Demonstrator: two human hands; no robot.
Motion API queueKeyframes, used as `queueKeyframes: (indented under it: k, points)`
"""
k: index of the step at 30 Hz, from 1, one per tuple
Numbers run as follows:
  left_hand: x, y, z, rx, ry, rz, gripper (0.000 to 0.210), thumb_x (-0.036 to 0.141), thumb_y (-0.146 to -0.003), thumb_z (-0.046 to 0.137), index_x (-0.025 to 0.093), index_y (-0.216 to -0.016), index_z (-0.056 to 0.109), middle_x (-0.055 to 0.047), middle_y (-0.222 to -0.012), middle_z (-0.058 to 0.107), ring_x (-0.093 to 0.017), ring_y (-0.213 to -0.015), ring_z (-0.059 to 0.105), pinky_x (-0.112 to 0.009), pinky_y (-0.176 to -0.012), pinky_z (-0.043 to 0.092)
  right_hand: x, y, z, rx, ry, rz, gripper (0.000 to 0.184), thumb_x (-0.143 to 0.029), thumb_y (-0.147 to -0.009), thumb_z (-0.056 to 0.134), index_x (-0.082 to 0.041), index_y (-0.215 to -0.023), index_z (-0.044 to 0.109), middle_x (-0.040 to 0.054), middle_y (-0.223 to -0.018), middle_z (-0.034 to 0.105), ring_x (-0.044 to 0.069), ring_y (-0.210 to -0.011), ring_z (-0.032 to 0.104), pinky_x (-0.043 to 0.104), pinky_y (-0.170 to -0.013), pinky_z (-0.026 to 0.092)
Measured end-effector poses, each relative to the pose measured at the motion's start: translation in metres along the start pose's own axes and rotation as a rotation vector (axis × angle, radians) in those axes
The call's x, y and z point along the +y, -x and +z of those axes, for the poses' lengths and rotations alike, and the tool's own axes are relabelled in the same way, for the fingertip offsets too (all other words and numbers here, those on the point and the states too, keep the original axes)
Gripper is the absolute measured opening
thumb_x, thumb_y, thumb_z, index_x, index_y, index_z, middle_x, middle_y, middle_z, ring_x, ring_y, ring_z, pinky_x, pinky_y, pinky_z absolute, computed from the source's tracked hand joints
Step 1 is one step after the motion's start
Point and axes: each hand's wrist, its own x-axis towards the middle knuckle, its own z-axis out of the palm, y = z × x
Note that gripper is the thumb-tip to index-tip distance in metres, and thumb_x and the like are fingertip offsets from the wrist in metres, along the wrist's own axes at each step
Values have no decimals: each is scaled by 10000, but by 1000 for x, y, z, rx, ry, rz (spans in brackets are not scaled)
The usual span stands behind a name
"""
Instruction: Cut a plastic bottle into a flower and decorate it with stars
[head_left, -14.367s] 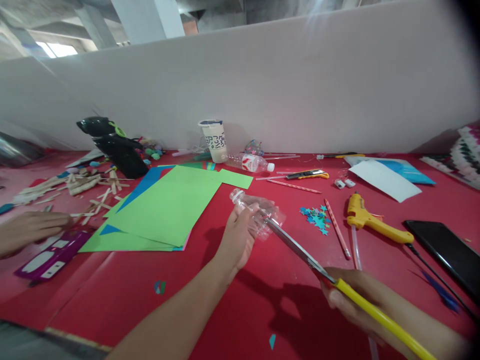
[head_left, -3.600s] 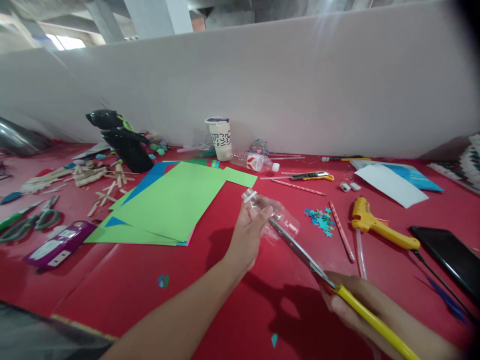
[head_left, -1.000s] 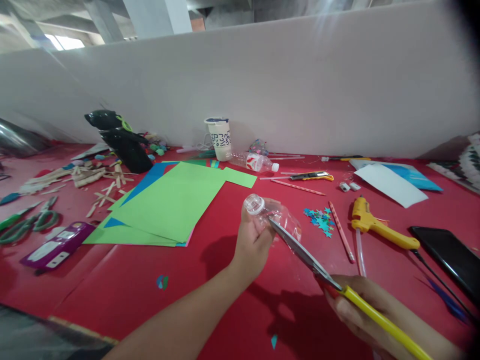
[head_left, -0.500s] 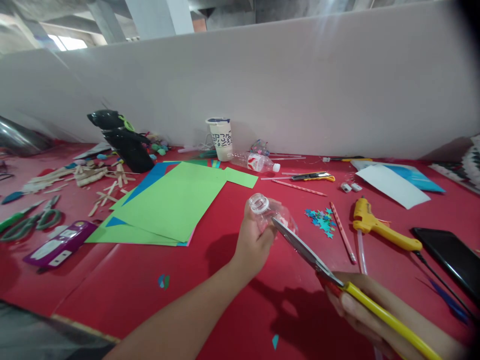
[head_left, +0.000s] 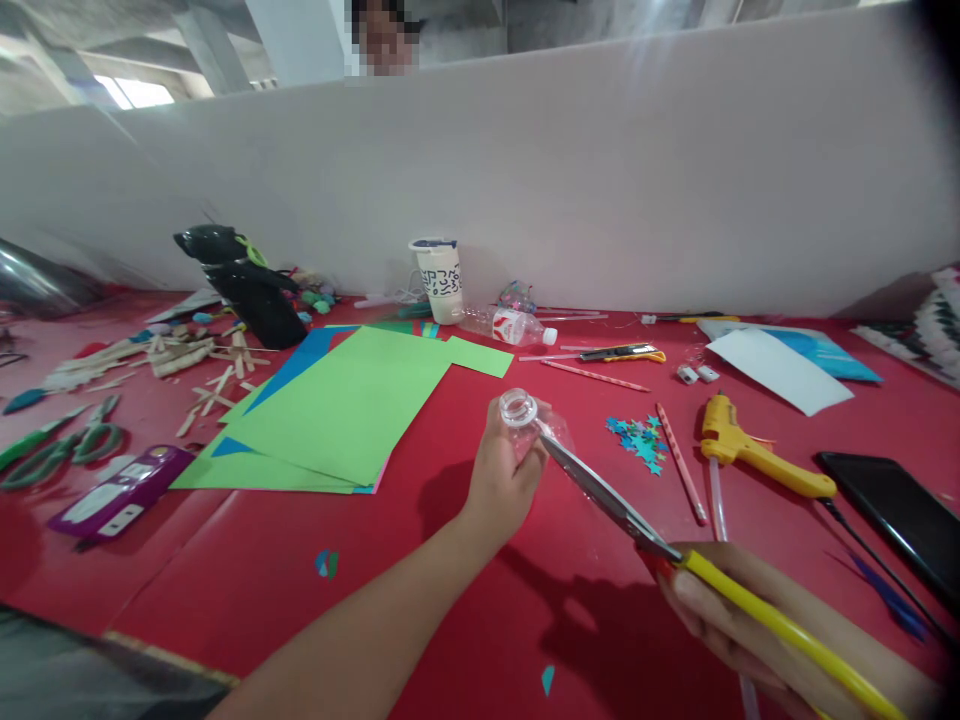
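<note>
My left hand (head_left: 504, 470) is wrapped round a clear plastic bottle top (head_left: 519, 408), its threaded neck pointing up and towards me. In my right hand (head_left: 720, 610) is a pair of scissors (head_left: 600, 488) with yellow handles. The blades look nearly closed, and their tips meet the bottle's shoulder beside the left thumb. Fingers and blades hide part of the plastic. Blue and green star sequins (head_left: 637, 440) lie to the right of the bottle top, near a pink patterned pencil (head_left: 681, 462).
Green paper sheets (head_left: 345, 400) spread left of centre. A yellow glue gun (head_left: 757, 455) and a black phone (head_left: 892, 510) lie right. A cup (head_left: 437, 282), another plastic bottle (head_left: 510, 326) and a box cutter (head_left: 622, 353) sit farther back. A person's head (head_left: 384, 35) shows above the partition (head_left: 480, 180).
The scissor tips have shifted slightly left along the bottle's shoulder, closer to the neck. A person's head has appeared above the partition. My left hand has barely moved.
</note>
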Motion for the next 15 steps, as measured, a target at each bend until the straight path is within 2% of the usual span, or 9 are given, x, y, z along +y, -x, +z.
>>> queueKeyframes:
  k: [6,12,15]
  points:
    - [3,-2,-3,1,-84,34,327,90,-807,476,253,-1090,484,-59,-1037,577,-209,-989,555,-383,-920,403,3,-2,3,42,-12,-64,581,-768,-637,530,-205,-580,399,-100,-452,261,35,-383,207,148,-321,190]
    - [3,-3,-5,7,-94,72,297,131,-817,483,254,-1087,494,-57,-1046,570,-207,-982,550,-386,-917,408,8,-4,3,48,-21,-62,530,-699,-654,572,-216,-576,367,-95,-477,253,51,-401,234,134,-316,197]
    - [3,-5,-7,17,-117,52,270,147,-815,498,234,-1071,504,-67,-1024,573,-212,-951,554,-405,-901,409,11,-5,1,10,-1,-39,518,-714,-678,542,-217,-606,413,-106,-435,271,40,-349,205,136,-287,203]
